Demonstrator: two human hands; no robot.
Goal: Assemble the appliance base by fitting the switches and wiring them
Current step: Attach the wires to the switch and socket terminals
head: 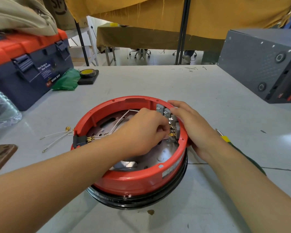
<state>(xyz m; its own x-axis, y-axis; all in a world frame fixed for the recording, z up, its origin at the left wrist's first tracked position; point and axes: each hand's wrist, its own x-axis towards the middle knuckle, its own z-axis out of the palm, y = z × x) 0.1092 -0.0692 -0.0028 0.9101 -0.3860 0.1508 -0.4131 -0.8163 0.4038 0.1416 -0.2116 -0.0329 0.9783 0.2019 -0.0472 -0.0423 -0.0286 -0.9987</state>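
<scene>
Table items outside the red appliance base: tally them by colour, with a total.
Red and navy: 1, toolbox
Green: 1, plastic bag
Yellow and black: 2, tape roll, screwdriver
Grey: 1, metal case
White: 1, loose wire bundle
Brown: 1, patterned block
Total: 7

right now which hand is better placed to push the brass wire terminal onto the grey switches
Left: the left hand already pinches the brass wire terminal at the grey switches, while the right hand braces the round red appliance base.

Grey table (200,91): red base (141,179), toolbox (29,64), grey box (262,64), loose wires (55,137).
</scene>
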